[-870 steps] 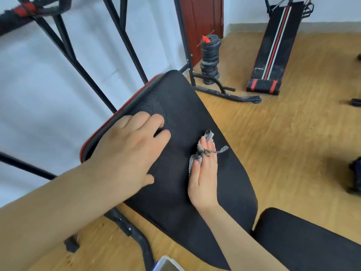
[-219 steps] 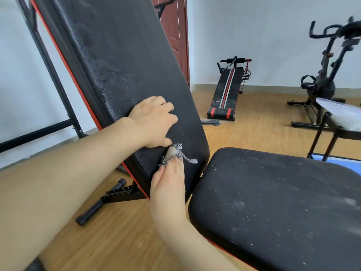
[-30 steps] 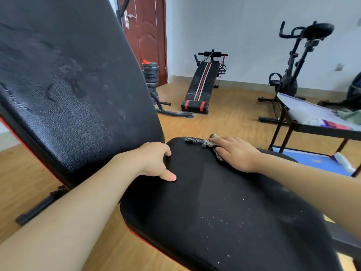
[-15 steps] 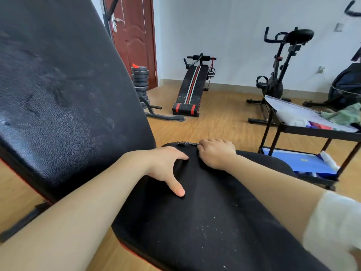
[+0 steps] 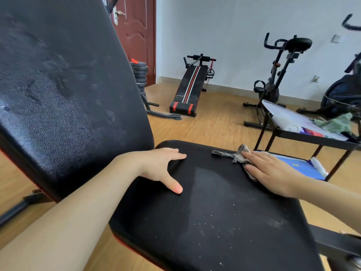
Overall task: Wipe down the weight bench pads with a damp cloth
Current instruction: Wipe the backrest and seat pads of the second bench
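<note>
The black seat pad (image 5: 211,218) fills the lower middle, dotted with white specks and marked by a duller streak down its centre. The raised black back pad (image 5: 62,90) stands on the left. My left hand (image 5: 160,167) rests on the seat pad's near-left corner, fingers spread and thumb pointing down the pad. At the far right edge my right hand (image 5: 273,173) lies flat with straight fingers and presses the black-and-white checked cloth (image 5: 234,157) onto the seat pad. Part of the cloth sticks out to the left of the fingertips.
A black-framed cart (image 5: 304,133) with cloths and a blue sheet stands just right of the seat. Farther off on the wooden floor are a sit-up bench (image 5: 189,89), stacked weight plates (image 5: 139,75), an exercise bike (image 5: 273,83) and a red door (image 5: 136,32).
My right hand has slid the cloth from the seat pad's far-left edge rightward along the far edge and now lies flat. The left hand stays on the near-left corner.
</note>
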